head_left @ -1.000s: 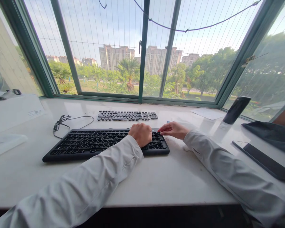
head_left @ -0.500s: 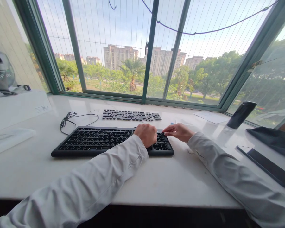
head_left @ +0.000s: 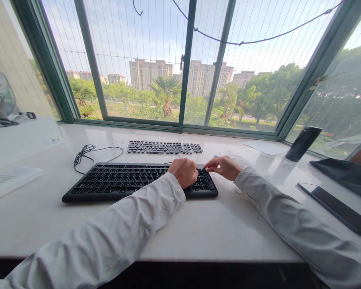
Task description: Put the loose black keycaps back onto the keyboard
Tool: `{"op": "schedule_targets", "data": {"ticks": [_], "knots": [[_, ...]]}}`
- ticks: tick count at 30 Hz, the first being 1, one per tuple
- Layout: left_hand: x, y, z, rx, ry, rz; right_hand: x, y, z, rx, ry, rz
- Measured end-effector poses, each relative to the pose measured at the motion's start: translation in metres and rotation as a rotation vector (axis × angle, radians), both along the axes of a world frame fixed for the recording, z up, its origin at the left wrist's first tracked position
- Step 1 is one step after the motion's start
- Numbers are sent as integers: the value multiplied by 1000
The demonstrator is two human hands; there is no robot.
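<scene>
A black keyboard (head_left: 120, 195) without its keycaps lies flat on the white tabletop. Over its number-pad side my left hand (head_left: 184, 172) is closed, fingers curled down; whatever it pinches is hidden behind the knuckles. My right hand (head_left: 224, 167) reaches in from the right, thumb and fingertips pinched together at the keyboard's upper right corner. Something small and dark, too small to name, shows at those fingertips. Behind the keyboard, the loose keycaps (head_left: 156, 147) are laid out in keyboard order.
A coiled cable (head_left: 83, 151) lies behind the keyboard's left end. To the right are a phone (head_left: 333, 206), a dark cloth-like item (head_left: 345, 176), a black cylinder (head_left: 303, 143) and a paper sheet (head_left: 263, 147). A white box (head_left: 21, 138) and a helmet (head_left: 0, 96) stand left.
The whole view has shifted slightly. My right hand's fingertips have moved a little left along the keyboard's top edge; my left hand stays on the number-pad side.
</scene>
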State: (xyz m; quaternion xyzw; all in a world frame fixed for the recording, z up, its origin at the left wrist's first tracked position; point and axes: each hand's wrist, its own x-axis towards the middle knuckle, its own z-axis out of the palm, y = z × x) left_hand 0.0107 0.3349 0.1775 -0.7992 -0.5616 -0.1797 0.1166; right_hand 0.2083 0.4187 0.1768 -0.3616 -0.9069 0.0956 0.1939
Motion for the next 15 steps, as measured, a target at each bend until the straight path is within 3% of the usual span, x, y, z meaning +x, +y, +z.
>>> {"op": "schedule_targets", "data": {"ticks": [15], "knots": [[0,1,-4,4,43,-205,-4,-5,4,113,-65,50]]}}
